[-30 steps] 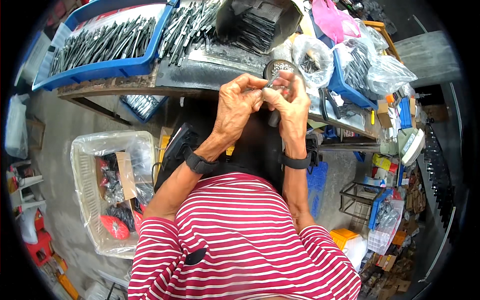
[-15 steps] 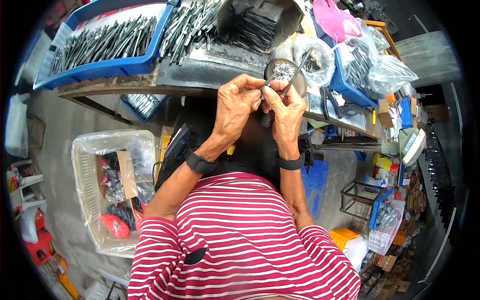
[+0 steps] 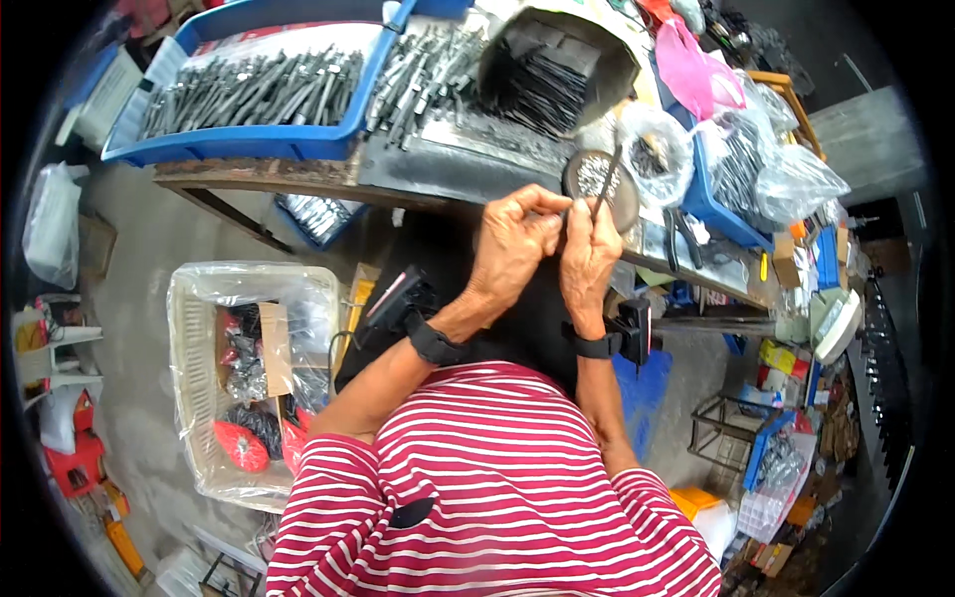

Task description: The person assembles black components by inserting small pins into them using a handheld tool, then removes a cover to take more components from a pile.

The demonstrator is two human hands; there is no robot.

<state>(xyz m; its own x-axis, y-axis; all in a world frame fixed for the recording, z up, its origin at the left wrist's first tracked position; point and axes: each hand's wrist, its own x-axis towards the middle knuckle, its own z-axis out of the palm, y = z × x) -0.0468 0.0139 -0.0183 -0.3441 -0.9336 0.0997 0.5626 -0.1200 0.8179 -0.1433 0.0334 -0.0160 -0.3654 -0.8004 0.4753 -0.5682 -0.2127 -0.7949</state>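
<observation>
My right hand (image 3: 589, 261) is closed around a slim, dark rod-like tool (image 3: 611, 171), whose shaft points up and away past the fingertips. Close beside it, my left hand (image 3: 512, 247) is pinched, thumb against fingers, with its fingertips almost at the right ones. Whatever lies in that pinch is too small and hidden to name. Just beyond both hands, at the bench edge, stands a round dish (image 3: 627, 206) holding many tiny whitish pieces (image 3: 597, 172). The tool's shaft crosses over this dish.
Many dark slim metal parts fill a blue tray (image 3: 239, 142), lie loose beside it (image 3: 418, 85), and sit in an open container (image 3: 622, 65). Clear bags (image 3: 657, 179), pliers (image 3: 684, 239) and a blue bin (image 3: 736, 224) are at right. A plastic-lined crate (image 3: 189, 388) stands left below.
The whole view has shifted, with the bench appearing farther right and lower. The tool's shaft stands steeper, and its rounded lower end no longer shows below my right hand.
</observation>
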